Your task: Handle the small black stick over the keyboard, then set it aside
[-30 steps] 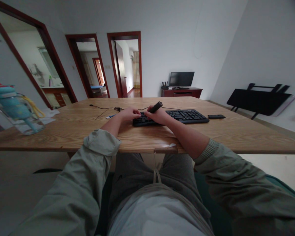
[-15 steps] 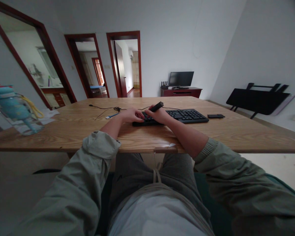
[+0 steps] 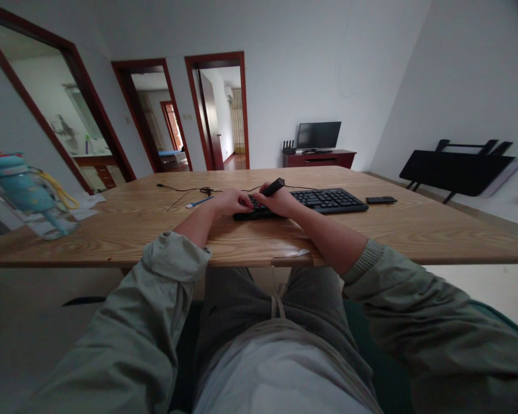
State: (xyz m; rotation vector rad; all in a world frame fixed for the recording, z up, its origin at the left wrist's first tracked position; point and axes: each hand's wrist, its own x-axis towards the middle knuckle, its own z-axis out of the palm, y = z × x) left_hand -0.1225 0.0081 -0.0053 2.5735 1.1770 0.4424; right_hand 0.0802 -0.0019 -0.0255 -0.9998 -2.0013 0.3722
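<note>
The work at the long black plastic keyboard (image 3: 328, 200) looks part way along: both hands are at its left end. I cannot tell which keys are done or how many are left, because the hands hide some of them. The keyboard lies flat on the brown wooden table (image 3: 133, 244), in front of the person. The right hand (image 3: 281, 202) is closed around a thick black stick-shaped tool (image 3: 273, 187), with its fat end poking up to the right. The left hand (image 3: 229, 202) has its fingers curled at the keyboard's left end; I cannot tell if they pinch anything.

A thin blue stick with a white tip (image 3: 200, 202) lies just left of the left hand. A thin black wire (image 3: 183, 188) runs on the far side. A flat black block (image 3: 381, 200) sits just right of the keyboard. Far left stand a blue bottle with a red top (image 3: 19, 187) and, near it, white papers (image 3: 86, 211). Only the hands seem to block the view.
</note>
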